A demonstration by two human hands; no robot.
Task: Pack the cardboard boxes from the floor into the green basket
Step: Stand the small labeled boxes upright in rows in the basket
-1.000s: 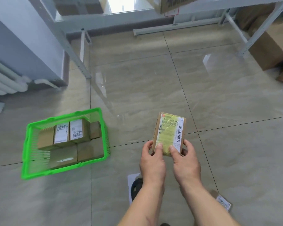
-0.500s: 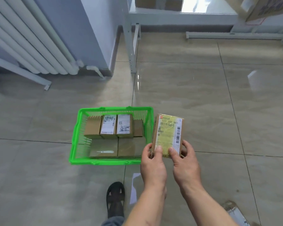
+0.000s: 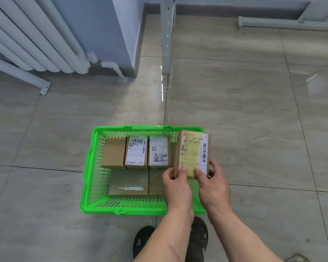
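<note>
One green basket [image 3: 87,178] of slotted plastic stands on the tiled floor, with brown cardboard boxes [image 3: 114,152] inside, two with white printed labels. Above its right rim, a brown box [image 3: 193,154] is held upright; its yellow label ends in "001" beside a barcode. The left hand [image 3: 176,184] and right hand [image 3: 212,184] pinch its lower edge, thumbs in front.

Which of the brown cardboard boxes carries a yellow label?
The brown cardboard box held by both hands over the green plastic basket's right end; the basket's boxes show white labels or none.
</note>
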